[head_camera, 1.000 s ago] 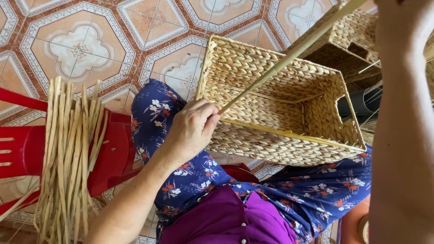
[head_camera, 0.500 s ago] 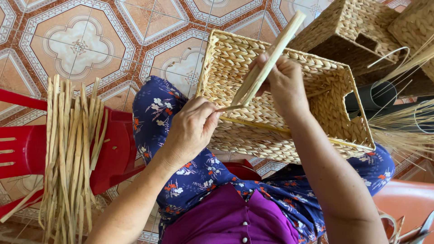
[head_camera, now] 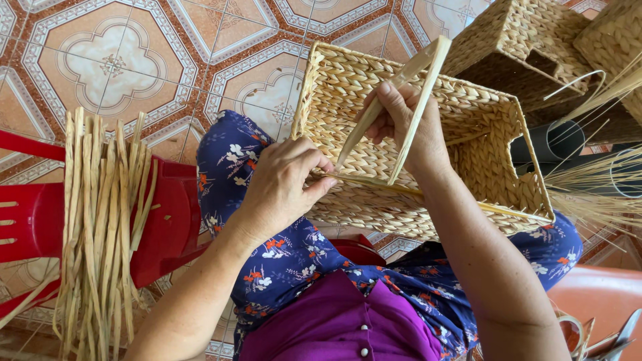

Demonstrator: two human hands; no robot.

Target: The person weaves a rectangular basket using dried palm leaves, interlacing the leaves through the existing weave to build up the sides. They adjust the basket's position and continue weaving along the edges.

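At frame centre, the left hand (head_camera: 284, 184) pinches the near rim of a rectangular woven basket (head_camera: 495, 167) resting on the lap. Just beyond, the right hand (head_camera: 408, 127) grips a pale reed strip (head_camera: 428, 73). A bundle of reeds (head_camera: 100, 220) lies lower left on a red chair (head_camera: 170, 220).

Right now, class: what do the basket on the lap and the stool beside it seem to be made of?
Basket: seemingly dried plant fibre, matt tan, shown by its braided, twisted rows. Stool: probably moulded plastic, smooth glossy red with slotted openings.
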